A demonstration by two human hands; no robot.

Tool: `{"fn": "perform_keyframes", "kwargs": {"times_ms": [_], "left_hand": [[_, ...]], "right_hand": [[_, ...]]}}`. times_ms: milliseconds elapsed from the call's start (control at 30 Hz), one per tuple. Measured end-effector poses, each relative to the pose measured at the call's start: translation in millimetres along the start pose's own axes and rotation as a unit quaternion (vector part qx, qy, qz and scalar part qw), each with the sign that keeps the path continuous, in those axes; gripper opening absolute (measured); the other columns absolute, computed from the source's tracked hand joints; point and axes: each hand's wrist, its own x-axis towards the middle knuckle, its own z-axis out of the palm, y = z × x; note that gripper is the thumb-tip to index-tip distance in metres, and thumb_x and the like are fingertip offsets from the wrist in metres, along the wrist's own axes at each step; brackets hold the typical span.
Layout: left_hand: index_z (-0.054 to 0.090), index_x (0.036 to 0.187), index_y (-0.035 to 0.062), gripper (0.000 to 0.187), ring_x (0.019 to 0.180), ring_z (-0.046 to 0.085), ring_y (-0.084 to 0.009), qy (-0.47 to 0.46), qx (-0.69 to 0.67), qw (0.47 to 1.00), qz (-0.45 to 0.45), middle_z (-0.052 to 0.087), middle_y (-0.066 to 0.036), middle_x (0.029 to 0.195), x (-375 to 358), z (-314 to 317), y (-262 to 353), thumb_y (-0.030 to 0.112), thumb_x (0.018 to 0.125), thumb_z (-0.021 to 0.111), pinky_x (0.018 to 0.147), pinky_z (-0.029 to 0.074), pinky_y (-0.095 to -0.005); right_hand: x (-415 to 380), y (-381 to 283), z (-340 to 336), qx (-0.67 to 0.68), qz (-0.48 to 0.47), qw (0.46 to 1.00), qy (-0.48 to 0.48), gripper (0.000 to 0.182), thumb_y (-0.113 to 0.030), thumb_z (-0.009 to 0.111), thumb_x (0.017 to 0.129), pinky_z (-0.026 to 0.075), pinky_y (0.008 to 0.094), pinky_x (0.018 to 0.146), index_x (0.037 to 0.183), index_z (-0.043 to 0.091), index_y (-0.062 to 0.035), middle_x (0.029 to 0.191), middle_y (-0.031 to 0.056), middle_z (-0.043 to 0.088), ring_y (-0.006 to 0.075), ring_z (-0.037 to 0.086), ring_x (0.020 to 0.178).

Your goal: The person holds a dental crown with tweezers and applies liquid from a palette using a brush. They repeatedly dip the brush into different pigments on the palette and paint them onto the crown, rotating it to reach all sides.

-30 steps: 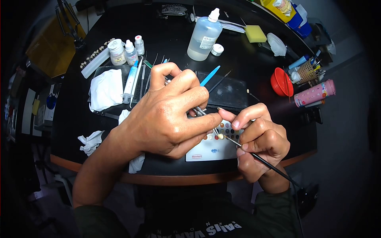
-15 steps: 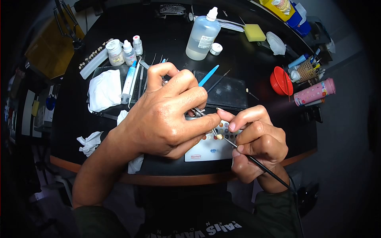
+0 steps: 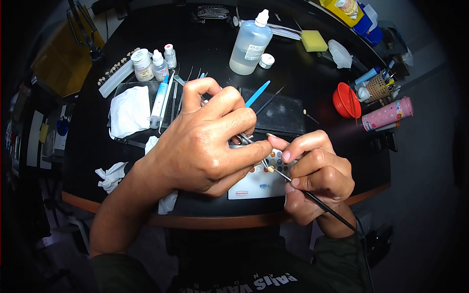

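Note:
My left hand (image 3: pixel 210 141) is at the centre, back of the hand up, fingers closed around metal forceps (image 3: pixel 245 138). The thin forceps tips come out below the index finger and meet a small cream-coloured tooth crown (image 3: pixel 271 169). My right hand (image 3: pixel 320 178) pinches a slim black-handled brush (image 3: pixel 332 213) with a silver front part. The brush's front end reaches the crown; its bristles are too small to make out. Under both hands lies a white palette (image 3: pixel 251 189) with several round coloured spots and a blue smear.
A large clear bottle (image 3: pixel 250 46) stands behind my hands. At the left are a folded white cloth (image 3: pixel 129 112), a syringe (image 3: pixel 159 100) and small bottles (image 3: pixel 159 66). A red bowl (image 3: pixel 345 100) and a pink flask (image 3: pixel 387 114) are at the right.
The view has shifted very slightly. Both hands, the forceps, the brush and the crown keep almost the same positions.

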Motion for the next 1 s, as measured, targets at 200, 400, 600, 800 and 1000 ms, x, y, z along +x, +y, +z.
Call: {"fn": "perform_keyframes", "kwargs": {"times_ms": [200, 400, 600, 800, 1000], "left_hand": [[0.087, 0.098, 0.0190, 0.035, 0.086, 0.057, -0.0206, -0.003, -0.005, 1.000, 0.001, 0.058, 0.002, 0.087, 0.0, -0.3, -0.2, 0.023, 0.063, 0.085, 0.090, 0.032, -0.0470], [0.087, 0.101, 0.0174, 0.036, 0.084, 0.057, -0.0205, -0.007, -0.014, 1.000, 0.002, 0.058, 0.001, 0.087, 0.0, -0.8, -0.6, 0.023, 0.065, 0.086, 0.091, 0.032, -0.0468], [0.087, 0.101, 0.0165, 0.036, 0.083, 0.057, -0.0204, -0.018, -0.015, 1.000, 0.002, 0.059, 0.000, 0.087, -0.4, -1.9, -0.6, 0.024, 0.066, 0.087, 0.091, 0.031, -0.0472], [0.087, 0.103, 0.0166, 0.039, 0.082, 0.057, -0.0201, -0.019, -0.014, 1.000, 0.002, 0.059, 0.000, 0.087, 0.0, -2.3, -0.1, 0.024, 0.065, 0.086, 0.090, 0.031, -0.0471], [0.087, 0.104, 0.0169, 0.040, 0.082, 0.057, -0.0199, -0.019, -0.014, 1.000, 0.002, 0.058, 0.000, 0.086, -0.2, -1.9, -0.2, 0.024, 0.066, 0.086, 0.089, 0.031, -0.0469]], "right_hand": [[-0.7, 1.6, -0.8, 0.006, -0.004, 1.000, -0.001, 0.019, 0.014, 0.064, 0.066, 0.067, 0.0588, 0.099, 0.075, 0.057, -0.0010, 0.077, 0.0107, 0.063, 0.0306, 0.069, 0.091], [-1.0, 0.0, -0.8, 0.005, 0.010, 1.000, 0.003, 0.021, 0.015, 0.063, 0.065, 0.068, 0.0559, 0.096, 0.074, 0.055, -0.0020, 0.075, 0.0097, 0.062, 0.0305, 0.070, 0.090], [-1.8, -1.3, -5.3, 0.007, 0.025, 0.999, -0.036, 0.016, 0.008, 0.067, 0.084, 0.064, 0.0663, 0.100, 0.082, 0.054, -0.0023, 0.079, 0.0113, 0.062, 0.0279, 0.064, 0.096], [-1.1, 1.4, -1.2, 0.005, 0.012, 1.000, -0.011, 0.019, 0.012, 0.065, 0.071, 0.067, 0.0580, 0.096, 0.077, 0.055, -0.0024, 0.076, 0.0096, 0.062, 0.0293, 0.069, 0.091], [-1.5, 1.9, 0.3, -0.004, 0.006, 1.000, 0.002, 0.021, 0.014, 0.064, 0.065, 0.069, 0.0532, 0.093, 0.074, 0.056, -0.0024, 0.075, 0.0090, 0.062, 0.0300, 0.071, 0.089]]}}
